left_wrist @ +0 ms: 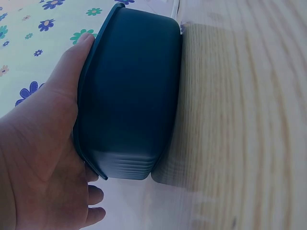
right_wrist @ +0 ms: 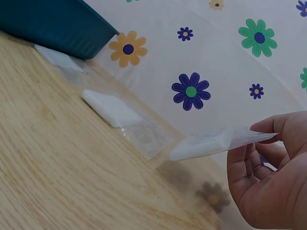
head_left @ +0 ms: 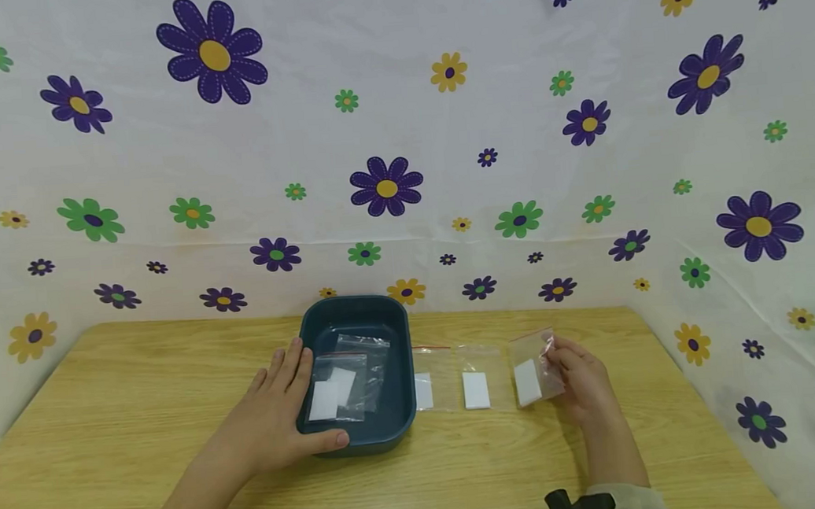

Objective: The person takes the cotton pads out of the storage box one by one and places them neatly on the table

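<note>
My right hand (head_left: 585,376) pinches the right edge of a clear zip bag (head_left: 549,367) with a white rectangular piece inside. In the right wrist view this bag (right_wrist: 211,143) is tilted, raised off the wooden table. My left hand (head_left: 279,409) rests on the left rim of a dark blue-green plastic bin (head_left: 394,429), its fingers straight and spread and the thumb across the near corner. Within the bin lie overlapping clear zip bags (head_left: 380,367), with two white pieces (head_left: 323,401) showing. The left wrist view shows the bin's outer wall (left_wrist: 134,91) beside the left hand (left_wrist: 43,139).
Between bin and right hand, two more zip bags lie flat on the table (head_left: 465,471): a middle one holding a white piece (head_left: 476,391), and a red-striped one (head_left: 441,378) against the bin's right side. Behind the table hangs a flower-print cloth (head_left: 314,143).
</note>
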Tool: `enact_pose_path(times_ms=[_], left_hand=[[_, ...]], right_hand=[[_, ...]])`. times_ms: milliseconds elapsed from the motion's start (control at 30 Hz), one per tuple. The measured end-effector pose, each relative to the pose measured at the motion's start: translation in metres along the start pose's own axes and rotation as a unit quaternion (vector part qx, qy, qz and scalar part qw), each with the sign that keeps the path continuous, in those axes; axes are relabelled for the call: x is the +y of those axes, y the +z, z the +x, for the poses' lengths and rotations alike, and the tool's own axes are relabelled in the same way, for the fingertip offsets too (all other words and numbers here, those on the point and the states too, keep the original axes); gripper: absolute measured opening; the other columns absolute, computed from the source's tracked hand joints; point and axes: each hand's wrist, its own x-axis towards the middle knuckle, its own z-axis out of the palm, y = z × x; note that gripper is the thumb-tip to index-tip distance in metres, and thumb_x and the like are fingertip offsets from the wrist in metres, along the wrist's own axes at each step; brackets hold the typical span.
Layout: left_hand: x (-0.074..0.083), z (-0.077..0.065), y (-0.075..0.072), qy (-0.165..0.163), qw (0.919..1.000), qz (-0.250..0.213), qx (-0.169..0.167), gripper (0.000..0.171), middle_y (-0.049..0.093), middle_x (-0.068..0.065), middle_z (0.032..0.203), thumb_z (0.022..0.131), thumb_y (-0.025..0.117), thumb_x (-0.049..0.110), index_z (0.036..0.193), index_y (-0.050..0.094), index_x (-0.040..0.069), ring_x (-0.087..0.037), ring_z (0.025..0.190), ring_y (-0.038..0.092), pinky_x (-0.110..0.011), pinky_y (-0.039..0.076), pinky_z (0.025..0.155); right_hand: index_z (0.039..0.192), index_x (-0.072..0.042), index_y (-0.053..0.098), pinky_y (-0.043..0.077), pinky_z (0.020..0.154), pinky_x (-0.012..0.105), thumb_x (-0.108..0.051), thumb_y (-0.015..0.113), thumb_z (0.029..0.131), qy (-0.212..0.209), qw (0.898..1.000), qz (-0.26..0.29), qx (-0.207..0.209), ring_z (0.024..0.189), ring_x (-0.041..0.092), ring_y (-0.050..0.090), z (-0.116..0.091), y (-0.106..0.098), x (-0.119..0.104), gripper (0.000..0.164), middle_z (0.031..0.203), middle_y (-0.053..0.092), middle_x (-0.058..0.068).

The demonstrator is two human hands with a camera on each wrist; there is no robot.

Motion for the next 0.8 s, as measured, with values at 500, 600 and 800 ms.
enact_pose_path(times_ms=[500, 600, 800], left_hand=[[-0.002, 0.002, 0.002, 0.002, 1.0, 0.003, 0.002, 0.132, 0.005, -0.021, 0.167, 0.07, 0.053, 0.091, 0.157, 0.018, -0.002, -0.047, 0.15, 0.01, -0.067, 0.017, 0.117], [-0.002, 0.002, 0.002, 0.001, 1.0, 0.003, 0.002, 0.132, 0.005, -0.02, 0.167, 0.07, 0.053, 0.091, 0.158, 0.018, -0.002, -0.047, 0.15, 0.011, -0.066, 0.017, 0.117], [-0.002, 0.002, 0.003, -0.001, 1.0, 0.004, 0.0, 0.132, 0.004, -0.019, 0.167, 0.07, 0.053, 0.091, 0.158, 0.018, -0.001, -0.047, 0.151, 0.01, -0.066, 0.016, 0.117]], right_hand=[[0.116, -0.017, 0.069, 0.052, 0.079, 0.014, -0.002, 0.056, 0.097, -0.014, 1.0, 0.008, 0.011, 0.085, 0.0, 0.062, 0.009, -0.005, 0.011, 0.027, 0.099, 0.071, -0.012], [0.131, -0.004, 0.063, 0.053, 0.076, 0.012, -0.002, 0.057, 0.096, -0.032, 0.999, -0.026, 0.024, 0.081, -0.001, 0.063, 0.009, -0.004, 0.013, 0.036, 0.101, 0.07, -0.012], [0.141, 0.004, 0.052, 0.052, 0.076, 0.011, -0.007, 0.056, 0.097, -0.049, 0.99, -0.121, 0.052, 0.082, -0.003, 0.061, 0.009, -0.002, 0.014, 0.046, 0.126, 0.063, 0.002]])
